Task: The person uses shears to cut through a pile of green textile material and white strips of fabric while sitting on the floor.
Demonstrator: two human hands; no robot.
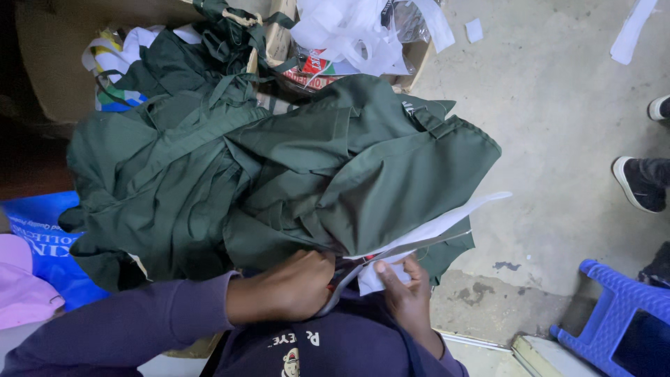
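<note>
Head view, looking down at lap. Landmark: dark green garment pile (pixel 279 167) heaped over the person's knees.

- Left hand (pixel 293 286): at near edge of pile, fist closed around scissors (pixel 349 274); red handle just visible at the fingers, blades pointing toward the right hand.
- Right hand (pixel 408 290): just right of the scissors, below pile's near edge, fingers pinching a white fabric strip (pixel 433 230).
- White strip runs from that hand up along the pile's lower right edge, ending in a point past the green cloth. Scissor blades sit against its lower end; can't tell whether they are cutting into it.
- Behind pile: cardboard box (pixel 412 52) with white scraps (pixel 349 31) spilling out.
- Left of pile: blue bag (pixel 42 244), pink cloth (pixel 17 286).
- Right of pile, well apart: bare concrete floor (pixel 558 105), another person's dark shoe (pixel 638 183), blue plastic stool (pixel 621 314).
</note>
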